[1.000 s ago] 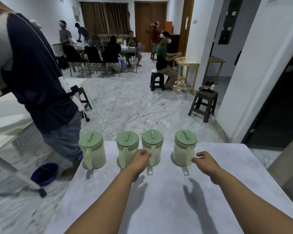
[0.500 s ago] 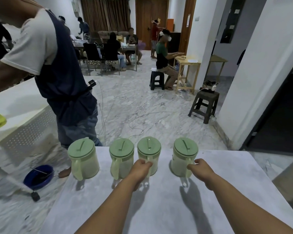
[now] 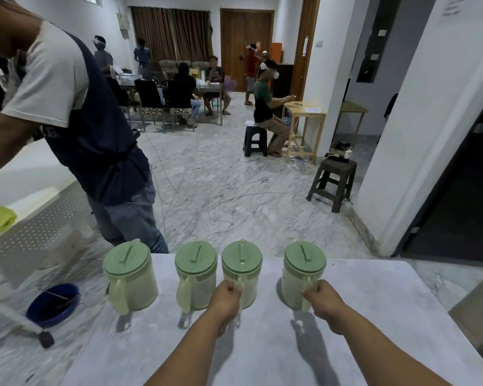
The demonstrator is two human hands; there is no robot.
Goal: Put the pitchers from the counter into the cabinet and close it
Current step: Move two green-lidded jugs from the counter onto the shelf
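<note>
Several pale green pitchers with green lids stand in a row along the far edge of the grey counter (image 3: pixel 262 352). My left hand (image 3: pixel 226 299) grips the handle of the third pitcher (image 3: pixel 242 267) from the left. My right hand (image 3: pixel 324 299) grips the handle of the rightmost pitcher (image 3: pixel 301 270). The leftmost pitcher (image 3: pixel 129 274) and the second pitcher (image 3: pixel 196 273) stand untouched, handles facing me. All of them rest on the counter. No cabinet is in view.
A person in a dark and white shirt (image 3: pixel 89 135) stands close beyond the counter's left corner. A blue basin (image 3: pixel 53 303) lies on the marble floor at left. A dark stool (image 3: pixel 333 182) and a dark doorway (image 3: pixel 463 190) are at right.
Both hands reached forward and curled round the pitcher handles. The person at left leaned further into view.
</note>
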